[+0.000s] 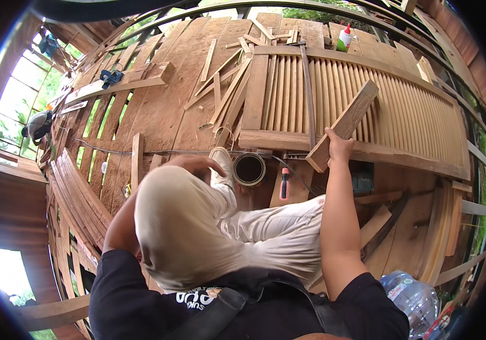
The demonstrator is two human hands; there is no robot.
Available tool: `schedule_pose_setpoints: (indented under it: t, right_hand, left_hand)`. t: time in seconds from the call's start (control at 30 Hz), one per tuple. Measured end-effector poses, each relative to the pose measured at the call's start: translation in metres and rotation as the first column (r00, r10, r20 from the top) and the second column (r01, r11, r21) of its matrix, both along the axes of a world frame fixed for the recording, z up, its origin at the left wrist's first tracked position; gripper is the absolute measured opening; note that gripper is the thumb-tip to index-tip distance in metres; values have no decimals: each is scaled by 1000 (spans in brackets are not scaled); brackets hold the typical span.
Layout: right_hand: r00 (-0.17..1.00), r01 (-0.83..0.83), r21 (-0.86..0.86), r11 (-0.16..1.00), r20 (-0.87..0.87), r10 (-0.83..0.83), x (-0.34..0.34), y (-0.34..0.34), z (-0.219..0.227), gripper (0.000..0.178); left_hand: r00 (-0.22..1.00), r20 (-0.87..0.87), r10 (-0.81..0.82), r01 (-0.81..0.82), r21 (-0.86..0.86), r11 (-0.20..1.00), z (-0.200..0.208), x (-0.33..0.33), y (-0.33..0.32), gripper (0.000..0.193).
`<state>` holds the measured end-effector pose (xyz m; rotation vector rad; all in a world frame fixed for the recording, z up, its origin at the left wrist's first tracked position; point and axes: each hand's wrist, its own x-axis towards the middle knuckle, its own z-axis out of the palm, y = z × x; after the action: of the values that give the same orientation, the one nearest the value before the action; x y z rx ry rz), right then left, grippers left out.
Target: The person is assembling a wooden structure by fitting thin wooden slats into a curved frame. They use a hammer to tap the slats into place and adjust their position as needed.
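Note:
My right hand [340, 148] is closed around the near end of a short wooden board [349, 116]. The board slants up and away over a louvered wooden panel [424, 113] lying on the floor. Across that panel runs a long dark metal bar [308, 90]. My left hand [200, 164] hangs past my raised left knee beside my foot, its fingers loosely stretched and nothing visible in them. Close to my foot stands a round can [248, 169] with dark contents. A screwdriver [284, 182] with a red and black handle lies to the can's right.
Loose wooden strips [232, 85] lie in a heap left of the panel. A white glue bottle [344, 38] with a red tip stands beyond it. Planks [78, 192] are stacked at my left. A large clear plastic bottle [410, 300] sits by my right elbow. A cable [118, 152] crosses the floor.

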<state>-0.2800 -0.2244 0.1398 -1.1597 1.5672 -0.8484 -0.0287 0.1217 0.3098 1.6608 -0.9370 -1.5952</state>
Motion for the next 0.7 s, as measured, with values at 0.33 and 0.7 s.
schedule_pose_setpoints:
  t: [0.33,0.7]
  right_hand:
    - [998,-61,31,998,9,61,-6,-10,-25,70]
    - [904,-135,-237,962,-427,22,-2,-30,-31,42]
  left_hand:
    - [823,413,-390,315,240,918,-66,78,-170,45]
    - [816,545,193,-62,-249,966,-153,81,-179,25]
